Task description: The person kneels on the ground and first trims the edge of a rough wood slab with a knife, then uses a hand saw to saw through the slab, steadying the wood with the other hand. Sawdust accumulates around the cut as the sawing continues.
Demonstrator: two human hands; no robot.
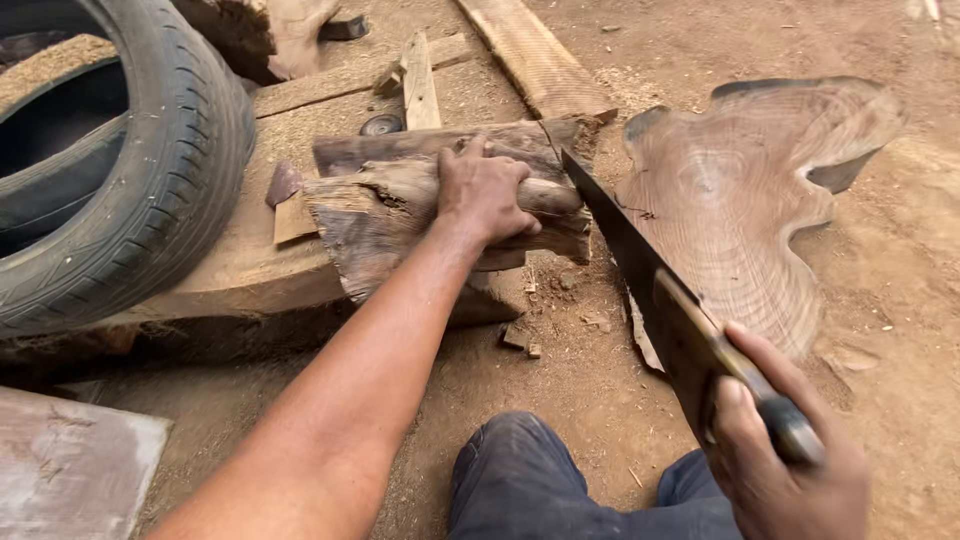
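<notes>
My left hand presses down on a rough, weathered chunk of wood that rests on a thick plank. My right hand grips the dark handle of a long, broad chopping blade. The blade points up and away, and its tip sits close to the right end of the chunk, near my left fingers. Below, my knees in dark trousers show at the bottom edge.
A car tyre lies at the left. A wavy-edged cross-cut wood slab rests on the dirt at the right. Planks and offcuts lie beyond, wood chips dot the ground, and a grey board sits bottom left.
</notes>
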